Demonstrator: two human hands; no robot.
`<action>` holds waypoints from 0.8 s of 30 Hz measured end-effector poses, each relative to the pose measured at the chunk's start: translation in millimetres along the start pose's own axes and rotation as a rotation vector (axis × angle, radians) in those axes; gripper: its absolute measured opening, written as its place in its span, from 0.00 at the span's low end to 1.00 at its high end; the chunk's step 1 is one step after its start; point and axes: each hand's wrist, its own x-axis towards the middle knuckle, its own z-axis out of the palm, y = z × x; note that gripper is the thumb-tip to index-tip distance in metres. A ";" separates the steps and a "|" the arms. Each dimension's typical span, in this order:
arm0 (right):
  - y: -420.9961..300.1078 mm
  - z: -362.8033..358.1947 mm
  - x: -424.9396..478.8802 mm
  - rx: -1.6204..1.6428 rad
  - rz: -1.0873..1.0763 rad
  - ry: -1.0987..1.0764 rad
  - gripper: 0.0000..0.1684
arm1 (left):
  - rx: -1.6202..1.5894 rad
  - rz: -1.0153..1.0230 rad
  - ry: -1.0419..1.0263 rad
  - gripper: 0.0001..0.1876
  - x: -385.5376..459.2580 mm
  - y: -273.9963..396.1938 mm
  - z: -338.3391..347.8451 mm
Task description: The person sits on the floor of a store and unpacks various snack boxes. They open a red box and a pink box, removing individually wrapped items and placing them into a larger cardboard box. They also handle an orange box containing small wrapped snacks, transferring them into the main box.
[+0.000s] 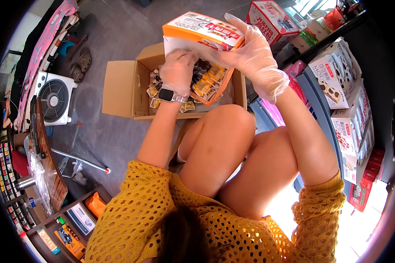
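Observation:
An orange and white printed carton (pixel 200 31) is tilted over an open brown cardboard box (pixel 118 88) on the floor before my knees. My right hand (pixel 250 49), in a clear plastic glove, grips the carton's right side, thumb along its near edge. My left hand (pixel 179 67), gloved too and with a smartwatch at the wrist, is at the carton's left side; its fingertips are partly hidden against the white card. Below the hands, small yellow and dark snack packets (pixel 209 80) lie inside the carton's open part. More small packets (pixel 154 90) lie loose in the cardboard box.
A red and white carton (pixel 271 24) stands beyond my right hand. Shelves with white snack boxes (pixel 329 80) run along the right. At the left are a white box fan (pixel 54 98), clogs (pixel 80 65), a metal stand leg (pixel 82 161) and a compartmented shelf (pixel 52 218).

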 end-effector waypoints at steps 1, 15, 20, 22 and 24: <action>0.8 1.6 1.1 -0.019 0.008 0.003 0.53 | 0.045 0.061 -0.035 0.07 0.0 -4.7 3.0; -9.0 -1.4 2.2 0.102 0.224 0.009 0.47 | -0.401 -0.521 0.358 0.11 -61.6 -117.2 38.6; 5.1 -10.9 6.1 -0.026 0.323 0.037 0.53 | 0.180 -0.319 -0.964 0.21 -97.3 -123.7 117.6; 9.9 -17.6 3.7 0.018 0.340 0.049 0.53 | 0.392 -0.471 -0.810 0.26 -124.8 -103.4 164.2; 10.2 -13.2 9.0 -0.081 0.317 0.050 0.53 | 0.246 -0.807 -0.587 0.31 -169.3 -132.2 211.7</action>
